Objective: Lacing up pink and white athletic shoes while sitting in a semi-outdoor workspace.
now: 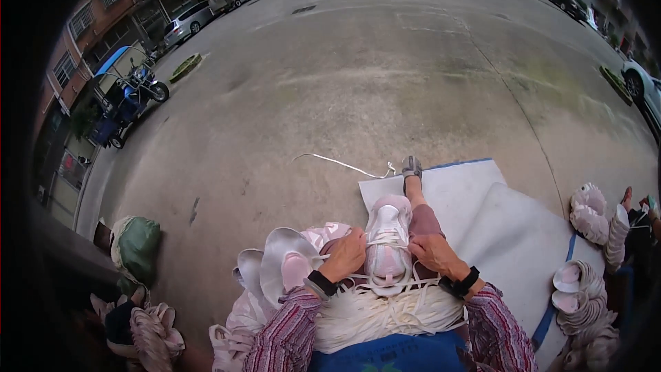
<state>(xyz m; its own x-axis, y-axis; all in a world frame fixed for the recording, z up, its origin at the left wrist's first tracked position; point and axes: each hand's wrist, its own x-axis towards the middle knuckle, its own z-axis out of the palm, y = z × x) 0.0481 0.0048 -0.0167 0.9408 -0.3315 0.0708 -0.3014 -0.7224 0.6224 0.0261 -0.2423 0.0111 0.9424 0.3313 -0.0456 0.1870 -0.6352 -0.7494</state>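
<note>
A pink and white shoe upper point(389, 208) lies over my lap, its tongue and lace holes toward me. A cream shoelace runs across it. My left hand point(345, 255) is closed in a pinch at the lace on the left side. On the right side my right hand point(438, 256) is closed on the same lace, fingers pressed together. Below the upper, a thick bundle of cream shoelaces point(385, 317) is spread on a blue cloth point(392, 355) over my lap. Just left of my left hand stands a stack of more pink and white shoe uppers point(281, 262).
A pale sheet point(468, 213) covers the ground ahead and to the right. Stacked shoe uppers point(578, 296) stand at the right, near another person. A loose lace point(337, 160) lies on the concrete. A green sack point(138, 248) sits left; a blue three-wheeler point(127, 100) is parked beyond.
</note>
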